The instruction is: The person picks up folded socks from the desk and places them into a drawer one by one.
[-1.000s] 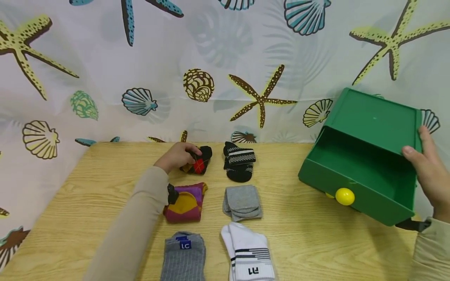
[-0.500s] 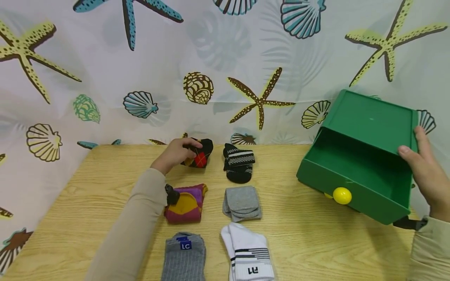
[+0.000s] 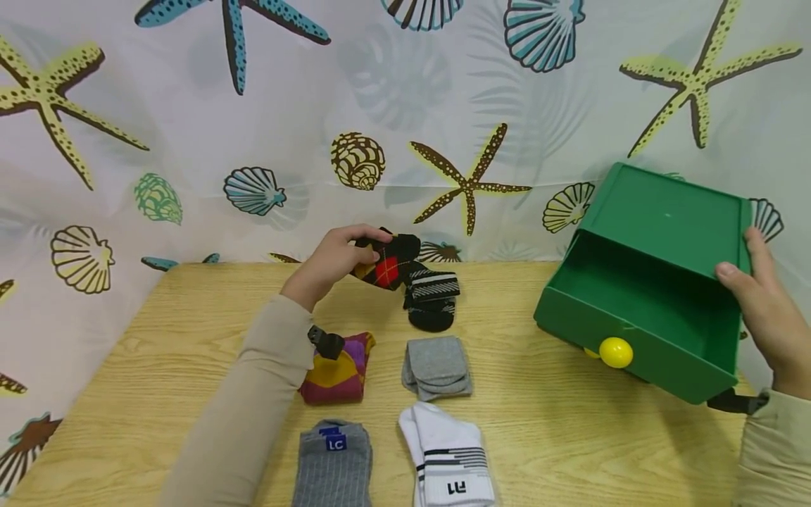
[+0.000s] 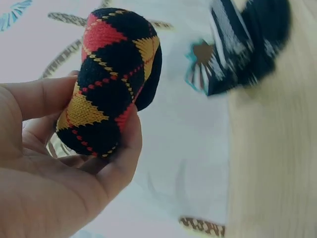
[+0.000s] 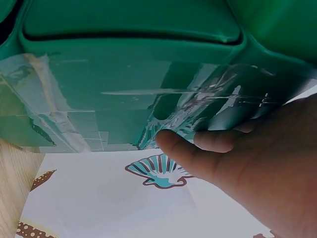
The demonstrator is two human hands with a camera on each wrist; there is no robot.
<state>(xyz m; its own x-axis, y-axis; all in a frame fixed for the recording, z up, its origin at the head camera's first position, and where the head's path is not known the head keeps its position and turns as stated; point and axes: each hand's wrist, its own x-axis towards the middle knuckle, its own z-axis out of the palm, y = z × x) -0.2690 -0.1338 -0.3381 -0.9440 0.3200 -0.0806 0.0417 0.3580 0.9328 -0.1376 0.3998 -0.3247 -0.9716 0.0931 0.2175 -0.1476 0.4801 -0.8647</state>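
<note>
My left hand (image 3: 332, 260) holds a folded pair of argyle socks (image 3: 388, 260), black with red and yellow diamonds. In the left wrist view the thumb and fingers pinch the argyle roll from both sides, over the back of the table. Just right of it in the head view lie black striped socks (image 3: 433, 296), partly overlapped. My right hand (image 3: 776, 310) rests against the right side of a green drawer box (image 3: 671, 211), thumb at its top edge, fingers along the side. The drawer (image 3: 633, 345) with a yellow knob (image 3: 616, 353) is pulled out, its inside bare.
Below the left forearm lie maroon, purple and yellow socks (image 3: 336, 380) and dark grey ribbed socks (image 3: 332, 465). Plain grey socks (image 3: 437, 366) and white striped socks (image 3: 446, 451) form a second column. A shell-print cloth (image 3: 380, 70) hangs behind the wooden table (image 3: 526, 436).
My left hand has lifted the argyle socks off the table and carried them right, toward the black striped pair. The right hand stays at the green box.
</note>
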